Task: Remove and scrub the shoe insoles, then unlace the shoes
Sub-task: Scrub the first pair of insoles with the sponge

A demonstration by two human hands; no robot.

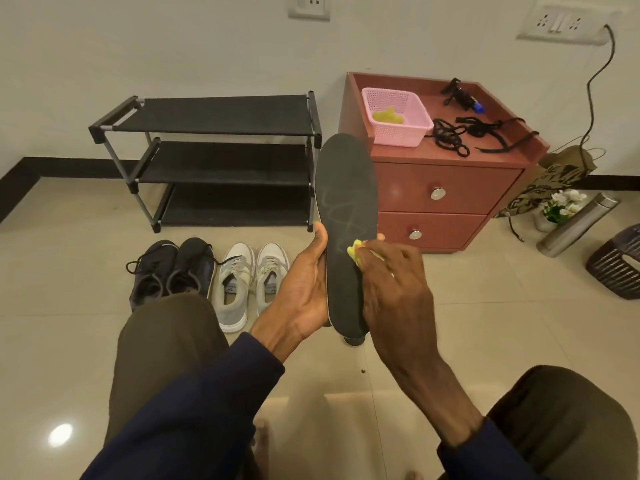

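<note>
Insole point(346, 209) is up in front of me: dark grey, close to upright, toe end on top, heel low.

Left hand point(304, 289) grips it around mid-length. Thumb is curled over the left edge and the fingers wrap behind, with one tip showing past the right edge.

Right hand point(394, 282) has its fingers bunched round a yellow scrubber point(356, 252) (sponge or cloth, can't tell), pressed on the insole face. I see faint squiggly streaks on the face just above it.

On the floor beyond, a black pair of shoes point(173, 271) sits beside a grey-white pair point(249, 278), both laced, in front of a black shoe rack point(221, 116).

A red-brown cabinet point(446, 188) to the right carries a pink basket point(405, 133) and loose black laces point(450, 136). A steel flask point(575, 225) lies on the floor further right.
</note>
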